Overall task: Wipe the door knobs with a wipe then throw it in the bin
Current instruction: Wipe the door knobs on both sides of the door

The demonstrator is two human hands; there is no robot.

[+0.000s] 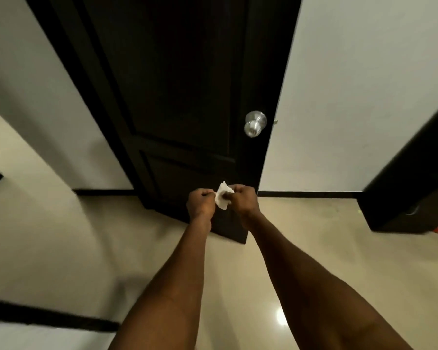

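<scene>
One white wipe [223, 195] is pinched between left hand [200, 201] and right hand [245, 199], fingers curled shut on its edges, held low in front of the dark door [177, 97]. One silver knob [255, 127] is visible above, untouched. Judged early: wiping and binning remain. No bin is seen.

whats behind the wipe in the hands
Behind the white wipe, pinched between the left hand and right hand, is the lower panel of the dark door. The wipe and hands cover a small patch of that panel.
</scene>
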